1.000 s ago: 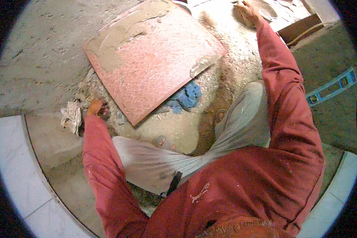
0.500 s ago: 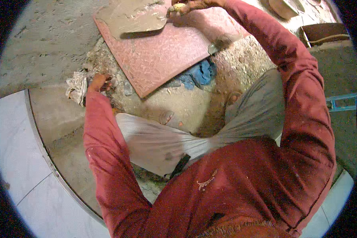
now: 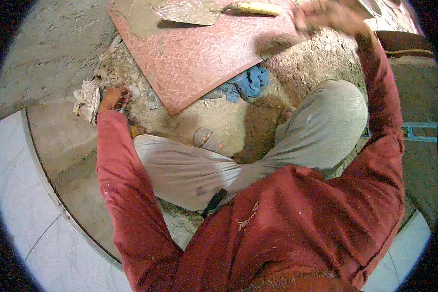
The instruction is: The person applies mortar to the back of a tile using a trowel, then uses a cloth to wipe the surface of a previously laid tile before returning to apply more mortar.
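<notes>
A reddish-pink tile (image 3: 204,63) with a patterned surface lies ahead of me, grey wet mortar (image 3: 140,19) spread over its far left part. On the tile rests a trowel (image 3: 192,12), mortar smeared on its blade and its yellowish handle (image 3: 255,8) pointing right. Just right of that handle is my right hand (image 3: 328,18), blurred, empty, fingers stretched toward the tile's edge. My left hand (image 3: 116,97) is low over the rubble left of the tile, beside a crumpled off-white rag (image 3: 87,101). Its fingers are bent and slightly apart, with nothing visible in them.
A blue cloth (image 3: 248,83) lies by the tile's near edge. Loose sandy rubble (image 3: 321,61) spreads to the right. Pale floor tiles (image 3: 19,194) border the left side behind a curved edge. A blue frame-like object (image 3: 421,131) and a dark reddish container (image 3: 404,41) stand at right.
My right hand has let go of the trowel and moved right. The trowel, held over the mortar before, now lies on the tile. My left hand stays by the rag.
</notes>
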Motion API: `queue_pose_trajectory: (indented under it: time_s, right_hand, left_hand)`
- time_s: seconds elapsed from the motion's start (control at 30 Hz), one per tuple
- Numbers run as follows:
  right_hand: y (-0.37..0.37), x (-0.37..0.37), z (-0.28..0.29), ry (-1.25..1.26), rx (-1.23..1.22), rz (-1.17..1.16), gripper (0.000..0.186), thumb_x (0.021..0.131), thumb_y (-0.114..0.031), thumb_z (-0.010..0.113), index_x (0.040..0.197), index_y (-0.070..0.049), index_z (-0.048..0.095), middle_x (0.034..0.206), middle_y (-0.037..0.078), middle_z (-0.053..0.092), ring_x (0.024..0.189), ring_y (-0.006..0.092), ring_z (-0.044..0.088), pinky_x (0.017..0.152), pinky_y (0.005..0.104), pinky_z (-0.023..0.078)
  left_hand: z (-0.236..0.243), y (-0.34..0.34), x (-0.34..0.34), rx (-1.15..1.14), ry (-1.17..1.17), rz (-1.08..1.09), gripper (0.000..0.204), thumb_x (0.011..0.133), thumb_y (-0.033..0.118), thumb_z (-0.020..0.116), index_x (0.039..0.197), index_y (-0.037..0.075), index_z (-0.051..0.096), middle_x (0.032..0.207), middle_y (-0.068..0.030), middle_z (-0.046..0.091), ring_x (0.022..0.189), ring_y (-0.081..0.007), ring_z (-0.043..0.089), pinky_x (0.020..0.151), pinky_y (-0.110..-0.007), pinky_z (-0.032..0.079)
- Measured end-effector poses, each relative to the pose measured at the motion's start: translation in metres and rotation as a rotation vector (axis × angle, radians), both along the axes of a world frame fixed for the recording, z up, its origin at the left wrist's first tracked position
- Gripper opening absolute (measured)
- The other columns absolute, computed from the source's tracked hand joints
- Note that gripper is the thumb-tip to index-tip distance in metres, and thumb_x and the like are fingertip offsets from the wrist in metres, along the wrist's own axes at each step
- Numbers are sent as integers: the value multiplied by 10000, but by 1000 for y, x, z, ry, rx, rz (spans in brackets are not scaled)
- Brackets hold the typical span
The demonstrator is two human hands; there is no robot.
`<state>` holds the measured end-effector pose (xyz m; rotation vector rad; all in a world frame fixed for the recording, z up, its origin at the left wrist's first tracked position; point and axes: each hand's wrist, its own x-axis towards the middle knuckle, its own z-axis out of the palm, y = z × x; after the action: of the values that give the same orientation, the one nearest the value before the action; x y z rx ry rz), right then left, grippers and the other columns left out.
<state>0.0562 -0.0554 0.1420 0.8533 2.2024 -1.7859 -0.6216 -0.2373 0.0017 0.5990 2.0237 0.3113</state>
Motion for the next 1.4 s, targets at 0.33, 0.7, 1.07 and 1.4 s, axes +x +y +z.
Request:
queue_pose_trajectory:
  time_s: [0.33, 0.7, 1.07, 1.4]
  right_hand:
    - [-139, -61, -257, -35, 712, -222, 440, 892, -231, 677, 1283, -67, 557, 1188, 219, 596, 1059, 401, 576, 922, 459, 471]
    - [-105, 188, -314, -104, 181, -675, 403, 980, -318, 533, 1244, -22, 601, 1233, 175, 580, 1103, 308, 541, 1008, 390, 403]
    - [-102, 334, -110, -568, -103, -844, 501, 1010, -361, 495, 1365, -12, 553, 1380, 149, 525, 1249, 272, 495, 1095, 385, 356]
    - [-114, 133, 231, -569, -133, -613, 512, 987, -340, 562, 1345, 27, 560, 1333, 131, 572, 1185, 259, 534, 1032, 384, 401]
  left_hand:
    - [10, 8, 2, -100, 457, -513, 290, 936, 258, 546, 1105, 50, 658, 1041, -120, 684, 853, -283, 642, 704, -418, 517]
    - [41, 1, 29, -92, 703, -409, 338, 871, 241, 559, 1075, 19, 712, 1159, -224, 678, 1051, -381, 670, 865, -448, 539]
    - [190, 8, 127, 466, 1027, -315, 189, 821, 207, 660, 883, 30, 683, 762, -174, 677, 672, -338, 684, 620, -453, 546]
    - [407, -275, 154, 169, 760, 80, 378, 922, 233, 611, 1261, 65, 625, 1051, -193, 693, 909, -363, 675, 785, -497, 539]
